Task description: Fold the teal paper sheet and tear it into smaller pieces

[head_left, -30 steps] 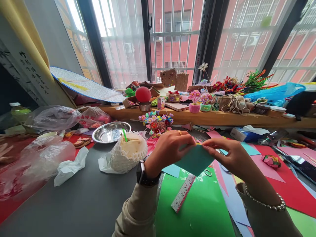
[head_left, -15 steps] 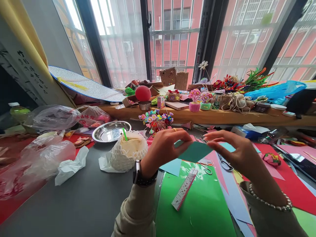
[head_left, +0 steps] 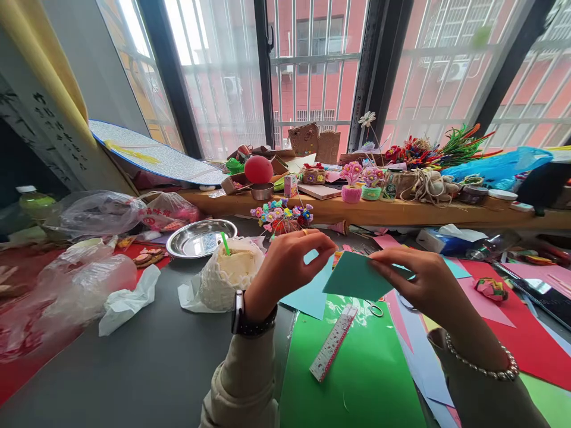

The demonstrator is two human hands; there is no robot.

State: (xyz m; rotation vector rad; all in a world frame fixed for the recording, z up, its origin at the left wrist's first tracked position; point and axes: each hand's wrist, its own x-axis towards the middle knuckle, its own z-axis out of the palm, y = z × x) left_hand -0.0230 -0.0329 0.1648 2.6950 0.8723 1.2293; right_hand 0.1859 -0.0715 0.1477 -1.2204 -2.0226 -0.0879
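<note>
My right hand (head_left: 414, 276) pinches a folded-looking teal paper (head_left: 357, 278) between thumb and fingers, holding it by its right side above the table. Just left of the paper is my left hand (head_left: 298, 258), its thumb and fingertips drawn together in a pinch, apart from the sheet; nothing shows between them. Beneath the left hand lies a light blue paper (head_left: 307, 297). A white patterned ruler with a red edge (head_left: 333, 345) rests aslant on a glossy green sheet (head_left: 357, 386) below both hands. Scissors (head_left: 375, 309) are partly hidden behind the teal paper.
Left of my left wrist stands a coconut in white foam netting (head_left: 232, 270) with a green straw. A metal plate (head_left: 200, 238), a crumpled tissue (head_left: 129, 300) and plastic bags (head_left: 93, 285) lie beyond. Coloured papers (head_left: 535, 333) spread at right. Craft flowers (head_left: 352, 178) line the sill.
My left hand has let go of the teal paper and moved slightly left. The right hand still holds the sheet, now tilted differently, uncovering more of the light blue paper.
</note>
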